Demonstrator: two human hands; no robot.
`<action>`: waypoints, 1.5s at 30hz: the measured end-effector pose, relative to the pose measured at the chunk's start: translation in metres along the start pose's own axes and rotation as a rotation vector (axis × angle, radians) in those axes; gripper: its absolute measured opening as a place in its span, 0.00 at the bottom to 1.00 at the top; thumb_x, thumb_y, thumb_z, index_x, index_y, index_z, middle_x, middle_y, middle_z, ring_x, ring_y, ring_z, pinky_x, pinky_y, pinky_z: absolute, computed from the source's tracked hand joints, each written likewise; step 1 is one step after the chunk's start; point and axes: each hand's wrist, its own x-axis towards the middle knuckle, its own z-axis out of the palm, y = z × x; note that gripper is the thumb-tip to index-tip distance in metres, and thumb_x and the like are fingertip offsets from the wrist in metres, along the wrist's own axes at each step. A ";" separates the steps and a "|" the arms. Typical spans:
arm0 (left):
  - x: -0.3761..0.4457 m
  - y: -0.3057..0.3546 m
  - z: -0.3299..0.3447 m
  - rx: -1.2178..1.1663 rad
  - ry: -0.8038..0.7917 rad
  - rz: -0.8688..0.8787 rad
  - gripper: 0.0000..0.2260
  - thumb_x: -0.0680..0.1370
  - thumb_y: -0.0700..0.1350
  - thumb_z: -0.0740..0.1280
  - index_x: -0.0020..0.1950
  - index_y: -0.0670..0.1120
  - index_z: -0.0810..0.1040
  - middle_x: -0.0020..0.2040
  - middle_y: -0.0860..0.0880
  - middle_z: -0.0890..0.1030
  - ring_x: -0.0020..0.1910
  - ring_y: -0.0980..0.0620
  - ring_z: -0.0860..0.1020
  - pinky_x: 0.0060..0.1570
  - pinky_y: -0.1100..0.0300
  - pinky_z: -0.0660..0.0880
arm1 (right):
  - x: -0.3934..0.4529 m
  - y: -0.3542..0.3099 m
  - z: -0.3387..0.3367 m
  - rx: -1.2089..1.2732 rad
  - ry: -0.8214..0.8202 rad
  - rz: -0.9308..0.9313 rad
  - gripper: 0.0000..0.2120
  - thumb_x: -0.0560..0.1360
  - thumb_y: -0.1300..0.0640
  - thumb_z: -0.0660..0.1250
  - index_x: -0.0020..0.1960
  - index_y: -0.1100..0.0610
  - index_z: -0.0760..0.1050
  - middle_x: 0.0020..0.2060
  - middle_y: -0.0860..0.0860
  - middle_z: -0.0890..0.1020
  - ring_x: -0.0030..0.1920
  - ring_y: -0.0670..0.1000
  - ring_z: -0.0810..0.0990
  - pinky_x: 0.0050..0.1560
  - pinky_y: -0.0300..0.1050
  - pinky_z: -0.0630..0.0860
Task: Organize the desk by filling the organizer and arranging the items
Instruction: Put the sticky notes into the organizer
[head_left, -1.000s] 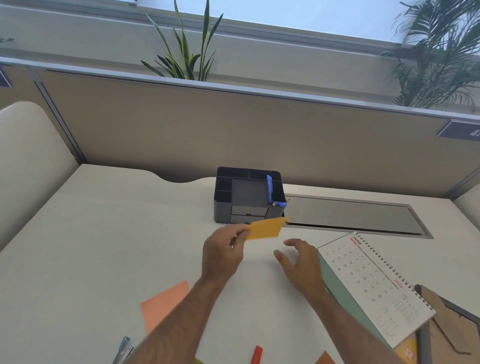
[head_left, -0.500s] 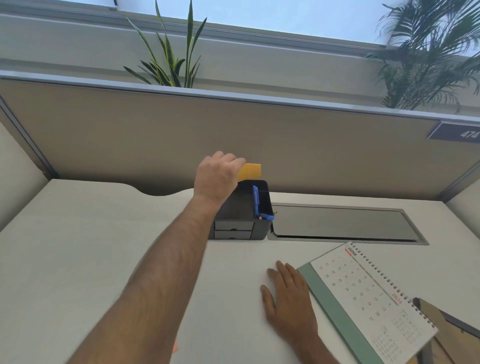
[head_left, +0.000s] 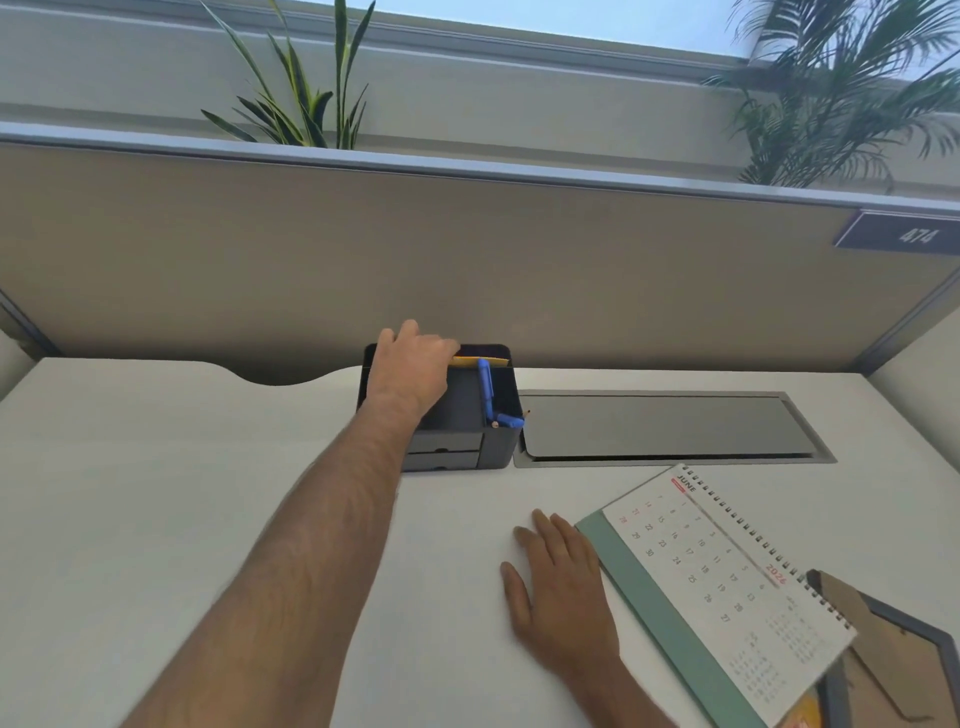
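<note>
Fingers of my right hand (head_left: 563, 587) are lying flat and slightly apart on the desk (head_left: 156, 493), holding nothing, just beside the near left edge of the desk calendar (head_left: 727, 577); a picture frame (head_left: 883, 660) is poking in at the near right corner. Farther out, my left hand (head_left: 413, 371) is reaching over the dark organizer (head_left: 501, 441) at the back edge, curled down on a yellow note (head_left: 478, 360) that is sitting in the rear compartment; whether my fingertips are gripping it or only touching it I cannot tell. A blue pen (head_left: 486, 389) is standing in the right-hand slot. I am judging this as the filing step nearly finishing: next I should be letting the note settle, lifting clear without knocking the pen. Beyond, a grey cable hatch (head_left: 670, 426) is lying flush in the desk, then a beige partition (head_left: 467, 260), plants (head_left: 301, 98) and a window behind.
</note>
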 end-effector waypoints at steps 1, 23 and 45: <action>-0.003 -0.002 0.003 -0.037 -0.013 -0.008 0.09 0.81 0.43 0.60 0.59 0.53 0.75 0.54 0.52 0.82 0.54 0.47 0.70 0.50 0.52 0.65 | 0.000 0.000 0.000 0.000 0.001 0.000 0.20 0.77 0.44 0.59 0.63 0.53 0.77 0.67 0.53 0.75 0.69 0.58 0.71 0.70 0.52 0.61; -0.259 -0.113 0.009 -0.405 -0.745 -0.052 0.30 0.51 0.66 0.79 0.45 0.57 0.71 0.45 0.59 0.74 0.42 0.62 0.71 0.39 0.65 0.69 | 0.002 -0.006 -0.004 -0.024 -0.064 0.077 0.25 0.78 0.41 0.51 0.66 0.52 0.74 0.70 0.53 0.73 0.71 0.57 0.67 0.72 0.53 0.60; -0.209 -0.007 0.013 -1.128 -0.260 -0.295 0.12 0.65 0.48 0.79 0.38 0.51 0.77 0.34 0.55 0.80 0.33 0.58 0.75 0.35 0.61 0.72 | 0.037 -0.076 -0.051 0.788 -0.103 -0.134 0.15 0.74 0.59 0.73 0.59 0.51 0.79 0.46 0.41 0.84 0.46 0.42 0.83 0.44 0.33 0.77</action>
